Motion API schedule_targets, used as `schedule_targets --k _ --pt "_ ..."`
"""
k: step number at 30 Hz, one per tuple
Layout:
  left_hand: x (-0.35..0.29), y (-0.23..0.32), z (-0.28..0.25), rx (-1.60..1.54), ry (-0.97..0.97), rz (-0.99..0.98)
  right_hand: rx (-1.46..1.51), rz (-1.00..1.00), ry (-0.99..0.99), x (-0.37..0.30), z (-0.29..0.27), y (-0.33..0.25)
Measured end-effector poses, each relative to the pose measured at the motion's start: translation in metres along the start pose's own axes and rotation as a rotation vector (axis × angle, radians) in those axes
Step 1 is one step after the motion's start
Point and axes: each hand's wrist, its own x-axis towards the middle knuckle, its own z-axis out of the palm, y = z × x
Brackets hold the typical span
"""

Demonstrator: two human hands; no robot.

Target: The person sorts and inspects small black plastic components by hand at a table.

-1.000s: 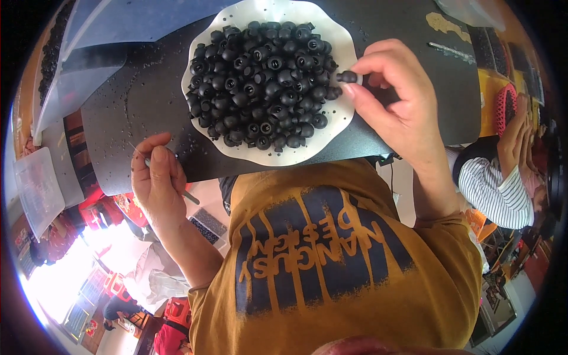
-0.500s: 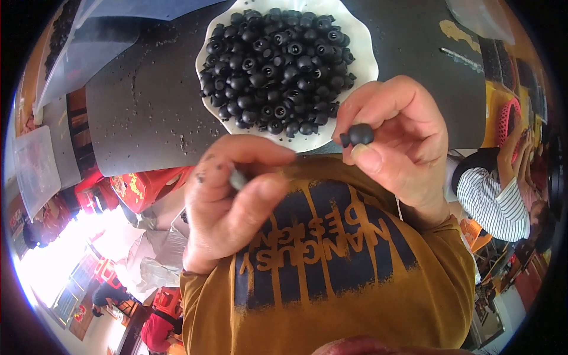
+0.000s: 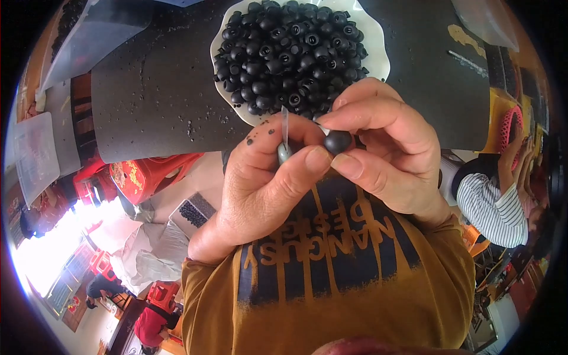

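Between my two hands is a small round black rubber-like piece [image 3: 338, 142]. My right hand [image 3: 397, 141] pinches it between thumb and fingers. My left hand [image 3: 251, 177] is closed, with its thumb and forefinger tips against the piece's left side. A slim tool with a pale blade-like strip [image 3: 285, 125] and a grey rounded part [image 3: 284, 153] sits in the left hand; its exact kind is unclear. Black specks stick to that hand. Just beyond, a white wavy-edged dish [image 3: 375, 39] holds a heap of similar black pieces [image 3: 287, 58], some showing hollow openings.
Black crumbs [image 3: 190, 128] are scattered over the dark table [image 3: 148, 100]. Clear plastic bins [image 3: 97, 35] stand at the left. Red stools [image 3: 133, 180] are beyond the table's near edge. A person in a striped top [image 3: 491, 201] sits at the right; others are farther off.
My left hand has moved right and up to meet the right hand at the black piece. The right hand has shifted slightly left, and the dish appears a little farther right in view.
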Motion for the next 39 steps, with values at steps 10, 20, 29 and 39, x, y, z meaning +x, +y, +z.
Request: schedule_targets --k 10,20,29,39 --pt "0.004 0.0 0.003 -0.22 0.006 -0.038 -0.35 -0.11 -0.035 0.007 0.005 -0.005" --pt "0.001 -0.006 0.002 -0.113 -0.07 0.102 0.345 0.12 0.106 0.007 0.016 0.002" --pt "0.0 -0.008 -0.001 0.006 -0.015 0.086 0.638 0.329 0.13 0.006 0.012 0.003" --pt "0.001 -0.01 -0.001 0.088 0.047 0.113 0.648 0.345 0.144 0.006 0.011 0.004"
